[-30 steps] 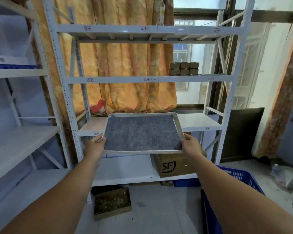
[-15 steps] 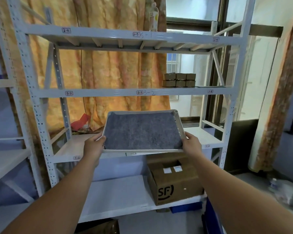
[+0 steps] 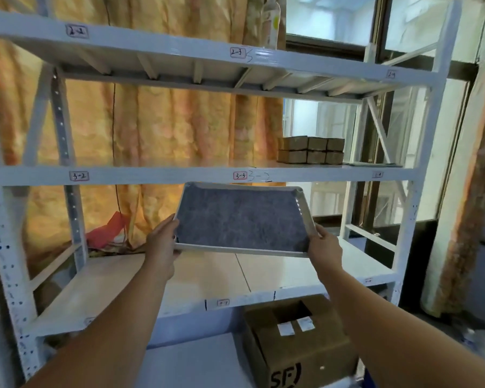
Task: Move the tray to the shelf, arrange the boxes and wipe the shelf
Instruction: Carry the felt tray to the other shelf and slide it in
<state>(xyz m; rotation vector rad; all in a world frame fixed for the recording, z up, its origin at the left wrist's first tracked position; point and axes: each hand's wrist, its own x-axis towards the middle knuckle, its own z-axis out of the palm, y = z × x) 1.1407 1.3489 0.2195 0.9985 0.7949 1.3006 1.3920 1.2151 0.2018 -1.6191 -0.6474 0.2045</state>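
A metal tray (image 3: 240,217) lined with grey felt is held up in front of the white shelving unit, tilted with its far edge raised to just under the shelf beam marked 3-2 (image 3: 157,175). My left hand (image 3: 163,242) grips its left rim and my right hand (image 3: 324,246) grips its right rim. Several small brown boxes (image 3: 311,150) sit stacked in two rows on that shelf at the right. Below the tray lies a bare white shelf board (image 3: 207,278).
An open cardboard box marked SF (image 3: 297,340) stands on the lower shelf at the right. An orange curtain (image 3: 165,127) hangs behind the rack, a red cloth (image 3: 107,232) lies at its foot, and a window (image 3: 331,21) is at the right.
I have stepped closer to the rack and lifted the tray from the lower shelf's height up toward the 3-2 beam. Both hands kept their hold.
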